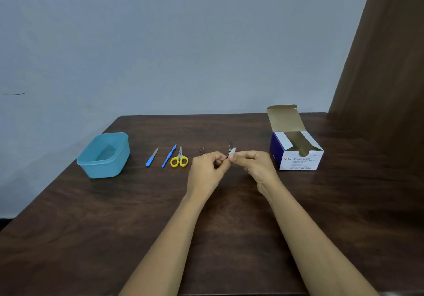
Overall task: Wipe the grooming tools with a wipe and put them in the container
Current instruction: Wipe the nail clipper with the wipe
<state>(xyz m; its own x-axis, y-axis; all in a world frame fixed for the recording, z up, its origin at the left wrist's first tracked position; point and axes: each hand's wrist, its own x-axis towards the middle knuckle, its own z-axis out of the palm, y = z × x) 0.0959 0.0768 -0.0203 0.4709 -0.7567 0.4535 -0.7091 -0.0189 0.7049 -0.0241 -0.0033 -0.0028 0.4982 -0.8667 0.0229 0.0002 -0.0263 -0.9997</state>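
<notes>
Centrally, left hand (207, 169) pinches tool (229, 144), right hand (254, 163) pinches wipe (232, 151); scissors (179, 160) leftward, box (298, 160) rightward.

Dark brown wood table (114, 227) fills lower frame. Plain pale blue-grey wall (160, 43) behind. Brown curtain (385, 66) at upper right.

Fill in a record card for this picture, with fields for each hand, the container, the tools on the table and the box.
left hand: pinches thin metal tool
right hand: pinches white wipe on that tool
container: blue, open, nothing seen inside
on table: nail file, blue stick tool, yellow scissors, thin dark tool
box: alcohol swabs, flap up
</notes>
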